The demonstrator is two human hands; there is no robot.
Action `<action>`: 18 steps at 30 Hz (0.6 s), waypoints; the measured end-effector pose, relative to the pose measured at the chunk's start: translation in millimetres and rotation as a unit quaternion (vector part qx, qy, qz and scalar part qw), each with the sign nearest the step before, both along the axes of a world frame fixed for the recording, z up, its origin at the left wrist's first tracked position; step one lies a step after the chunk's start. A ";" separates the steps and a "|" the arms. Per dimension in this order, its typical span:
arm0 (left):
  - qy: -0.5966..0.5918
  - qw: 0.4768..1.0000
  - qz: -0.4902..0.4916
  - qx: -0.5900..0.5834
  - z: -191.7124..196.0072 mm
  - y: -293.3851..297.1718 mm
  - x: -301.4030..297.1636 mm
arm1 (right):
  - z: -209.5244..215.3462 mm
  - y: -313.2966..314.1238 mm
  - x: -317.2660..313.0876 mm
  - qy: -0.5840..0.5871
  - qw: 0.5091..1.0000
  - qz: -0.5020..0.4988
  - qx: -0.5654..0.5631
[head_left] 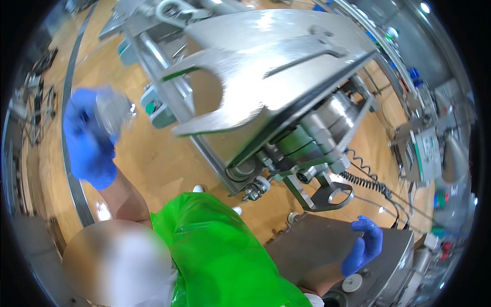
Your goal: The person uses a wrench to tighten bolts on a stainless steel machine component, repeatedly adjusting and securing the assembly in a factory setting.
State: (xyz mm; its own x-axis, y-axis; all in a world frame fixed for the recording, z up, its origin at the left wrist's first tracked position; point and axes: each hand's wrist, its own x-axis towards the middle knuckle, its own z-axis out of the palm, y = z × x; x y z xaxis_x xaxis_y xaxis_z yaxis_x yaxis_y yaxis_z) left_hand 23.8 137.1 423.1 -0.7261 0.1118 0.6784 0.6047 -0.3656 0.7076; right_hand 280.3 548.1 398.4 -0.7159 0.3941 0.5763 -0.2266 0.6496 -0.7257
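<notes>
My left hand, in a blue glove, is raised at the left, off the machine. Its fingers are closed on a translucent whitish object, too blurred by motion to name its kind. To its right stands a stainless-steel machine with a broad tilted plate, a U-shaped cutout and a slot. My right hand, also blue-gloved, hangs in the air at the lower right over a grey metal housing. Nothing shows in it; its fingers are loosely bent, with the thumb apart.
Below the plate sit a steel cylinder and a flat bracket with an oval hole. Coiled black cables run to the right. A grey control box stands farther right. A floor drain strip crosses the tan floor at left.
</notes>
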 end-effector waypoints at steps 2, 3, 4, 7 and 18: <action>0.068 0.967 -0.223 -0.105 -13.9 -0.3 22.1 | 3.5 -4.0 -19.5 0.001 0.987 0.141 0.077; 0.111 0.898 -0.401 -0.145 -17.8 18.0 16.3 | -2.6 -14.0 -31.2 0.004 0.981 0.181 0.066; 0.064 0.914 -0.358 -0.178 -20.2 32.8 35.4 | 3.7 -32.2 -36.9 0.007 0.975 0.213 0.058; -0.060 0.881 -0.401 -0.244 -61.0 76.7 79.1 | 0.3 -68.0 -60.6 -0.120 0.926 0.357 0.018; -0.199 0.860 -0.381 -0.275 -88.0 133.4 85.6 | -38.2 -100.6 -63.0 -0.319 0.914 0.192 0.162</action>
State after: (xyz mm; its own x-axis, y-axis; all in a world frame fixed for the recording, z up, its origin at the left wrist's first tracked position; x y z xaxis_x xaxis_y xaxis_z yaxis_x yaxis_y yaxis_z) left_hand 109.3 270.4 335.1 -0.4631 0.8822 0.0854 0.0084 -0.0920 0.9957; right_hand 217.3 447.5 360.3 -0.9967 -0.0733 0.0352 -0.0802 0.8153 -0.5734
